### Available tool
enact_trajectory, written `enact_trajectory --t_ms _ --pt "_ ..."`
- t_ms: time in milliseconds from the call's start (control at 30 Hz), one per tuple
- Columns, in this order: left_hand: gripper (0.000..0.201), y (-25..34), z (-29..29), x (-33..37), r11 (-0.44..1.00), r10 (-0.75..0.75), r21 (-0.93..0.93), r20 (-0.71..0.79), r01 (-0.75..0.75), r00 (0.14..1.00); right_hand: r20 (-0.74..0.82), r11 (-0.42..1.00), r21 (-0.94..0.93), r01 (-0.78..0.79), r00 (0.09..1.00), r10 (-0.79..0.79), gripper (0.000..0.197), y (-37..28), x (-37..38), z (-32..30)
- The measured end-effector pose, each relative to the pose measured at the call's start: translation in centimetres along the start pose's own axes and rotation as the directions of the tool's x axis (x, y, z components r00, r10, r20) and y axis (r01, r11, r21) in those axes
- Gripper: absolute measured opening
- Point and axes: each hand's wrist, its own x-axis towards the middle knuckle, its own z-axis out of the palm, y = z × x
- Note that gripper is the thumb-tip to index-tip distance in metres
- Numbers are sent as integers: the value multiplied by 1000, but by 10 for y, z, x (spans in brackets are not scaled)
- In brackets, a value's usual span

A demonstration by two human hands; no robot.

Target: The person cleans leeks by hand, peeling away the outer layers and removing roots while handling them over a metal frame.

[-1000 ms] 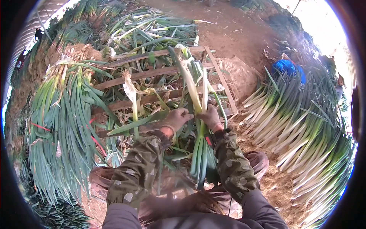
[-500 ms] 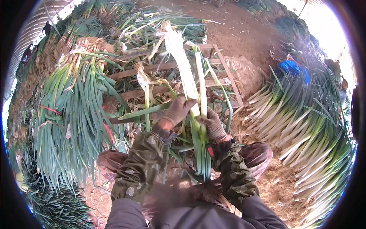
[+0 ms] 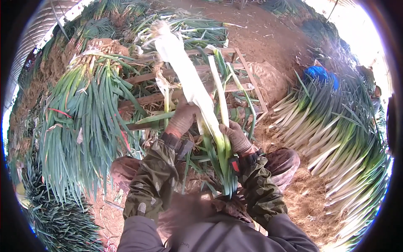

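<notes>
A thick white stalk of large green onion (image 3: pixel 189 77) slants across the middle, roots up and away, green leaves down toward my lap. My left hand (image 3: pixel 184 117), in a brownish knit glove, is closed at the stalk's left side, with fingers partly hidden behind it. Lower down, my gloved right hand (image 3: pixel 237 136) wraps round the green onion where white turns to green. A thinner green onion stalk (image 3: pixel 219 86) stands beside the thick one and runs into the right hand too. Peeled leaves (image 3: pixel 161 86) lie just beyond my left hand.
A wooden frame (image 3: pixel 252 86) strewn with leaves lies ahead. To the left hangs a heap of untrimmed green onions (image 3: pixel 84 126); to the right lies a long row of cleaned ones (image 3: pixel 331 155) with a blue bundle (image 3: pixel 321 75) on top. Bare soil (image 3: pixel 268 33) stretches beyond.
The thick stalk's root end has swung to the left and nearer the camera. My left hand has moved slightly left along it, while the right hand has shifted only a little.
</notes>
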Motion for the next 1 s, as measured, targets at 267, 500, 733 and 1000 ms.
enact_trajectory --t_ms 267,500,733,1000 --pt "54 13 1 -25 993 -22 122 188 -1 982 -61 994 -63 -89 994 86 33 -8 1 4" --pt "62 15 -18 -30 901 -12 420 279 -111 960 31 994 -73 -75 996 78 30 -4 3 7" --pt "42 16 -11 -29 837 52 546 -53 -14 997 -148 976 -66 207 965 -215 22 -13 -4 35" --pt "31 12 18 -41 746 38 666 -16 -18 999 -62 960 -213 183 978 -200 32 -16 1 38"
